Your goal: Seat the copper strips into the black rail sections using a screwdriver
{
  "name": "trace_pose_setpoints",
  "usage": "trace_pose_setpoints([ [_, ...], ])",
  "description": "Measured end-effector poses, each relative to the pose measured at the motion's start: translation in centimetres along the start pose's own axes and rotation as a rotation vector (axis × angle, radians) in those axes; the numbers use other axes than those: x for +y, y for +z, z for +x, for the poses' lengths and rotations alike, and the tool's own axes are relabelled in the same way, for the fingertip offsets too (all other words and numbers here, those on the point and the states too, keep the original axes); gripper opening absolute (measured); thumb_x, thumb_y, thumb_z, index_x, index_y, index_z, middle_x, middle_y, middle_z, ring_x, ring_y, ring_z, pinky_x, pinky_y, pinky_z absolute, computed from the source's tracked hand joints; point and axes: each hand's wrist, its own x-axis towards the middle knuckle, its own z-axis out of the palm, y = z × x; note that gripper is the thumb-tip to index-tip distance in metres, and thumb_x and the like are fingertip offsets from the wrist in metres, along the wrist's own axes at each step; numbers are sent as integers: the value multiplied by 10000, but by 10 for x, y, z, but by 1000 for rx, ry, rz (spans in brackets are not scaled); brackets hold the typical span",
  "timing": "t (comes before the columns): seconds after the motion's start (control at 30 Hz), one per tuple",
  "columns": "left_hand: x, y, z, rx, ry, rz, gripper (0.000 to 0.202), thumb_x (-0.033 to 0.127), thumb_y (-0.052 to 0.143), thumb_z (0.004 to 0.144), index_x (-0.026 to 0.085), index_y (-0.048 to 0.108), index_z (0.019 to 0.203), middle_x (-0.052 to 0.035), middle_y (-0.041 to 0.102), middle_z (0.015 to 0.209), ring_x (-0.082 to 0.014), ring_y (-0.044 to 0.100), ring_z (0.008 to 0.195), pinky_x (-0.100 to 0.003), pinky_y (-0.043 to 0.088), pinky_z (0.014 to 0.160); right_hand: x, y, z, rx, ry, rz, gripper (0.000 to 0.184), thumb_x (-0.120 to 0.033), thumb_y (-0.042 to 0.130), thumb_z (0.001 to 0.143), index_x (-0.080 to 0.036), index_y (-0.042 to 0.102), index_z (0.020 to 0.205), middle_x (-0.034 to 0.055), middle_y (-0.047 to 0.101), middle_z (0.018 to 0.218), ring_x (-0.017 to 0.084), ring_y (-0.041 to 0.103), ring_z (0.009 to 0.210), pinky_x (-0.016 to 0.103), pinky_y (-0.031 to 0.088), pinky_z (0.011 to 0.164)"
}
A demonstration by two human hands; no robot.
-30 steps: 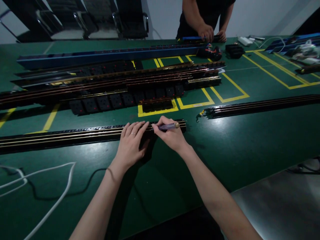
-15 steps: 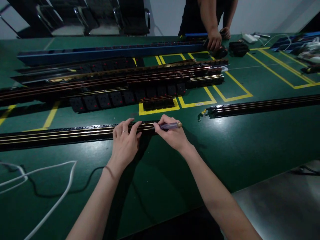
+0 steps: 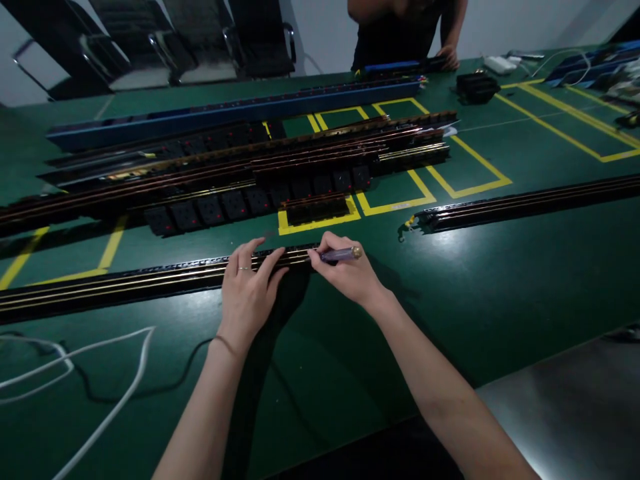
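Note:
A long black rail with brass strips (image 3: 125,283) lies across the green table (image 3: 500,267) in front of me. My left hand (image 3: 247,290) rests on it with fingers stretched flat over the strips near its right end. My right hand (image 3: 347,273) is closed round a small purple-handled screwdriver (image 3: 340,254), whose tip points left at the rail's end beside my left fingertips.
Behind lie several more rails, a row of black socket modules (image 3: 250,200) and a long blue housing (image 3: 225,113). Another rail (image 3: 525,203) lies to the right. A white cable (image 3: 100,373) loops at the near left. A person (image 3: 405,33) stands at the far edge.
The rail has slid left, so its right end sits under my hands now. My left hand moved left along it. The person opposite lifted one hand off the table.

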Motion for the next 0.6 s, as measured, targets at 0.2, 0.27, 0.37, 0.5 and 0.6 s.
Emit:
trace_pose_setpoints([
  [0.2, 4, 2, 1, -80, 72, -50, 457, 405, 553, 934, 202, 516, 1342, -121, 578, 1325, -300, 525, 1218, -470, 409, 1032, 3, -3, 1, 35, 17, 1, 283, -362, 536, 942, -157, 504, 749, -23, 563, 731, 80, 490, 687, 249, 348, 708],
  [0.27, -4, 0, -1, -57, 20, 19, 454, 522, 587, 894, 191, 595, 1204, -132, 627, 1189, -318, 560, 1096, -468, 438, 935, 2, -4, 1, 11, 24, 31, 305, -369, 536, 941, -155, 492, 728, -27, 537, 700, 72, 471, 655, 238, 346, 670],
  [0.37, -15, -3, -3, 9, -57, 86, 482, 625, 616, 832, 179, 632, 1013, -145, 633, 1073, -333, 557, 1022, -456, 443, 853, 1, -5, 0, -22, 25, 63, 319, -372, 529, 947, -154, 486, 719, -30, 514, 680, 63, 453, 625, 230, 350, 641],
  [0.5, -16, -2, -2, 18, -6, -29, 403, 494, 576, 913, 158, 573, 1136, -132, 634, 1184, -295, 559, 1121, -420, 432, 946, 2, -5, 0, -29, 20, 64, 295, -365, 515, 956, -153, 507, 751, -22, 550, 707, 64, 467, 640, 232, 373, 663],
  [0.6, -15, 2, -2, 6, 9, -29, 373, 396, 524, 959, 191, 541, 1270, -100, 648, 1207, -275, 576, 1120, -417, 409, 980, 6, -6, 1, 2, 26, 50, 279, -359, 509, 960, -154, 515, 771, -13, 585, 737, 71, 494, 664, 234, 393, 681],
])
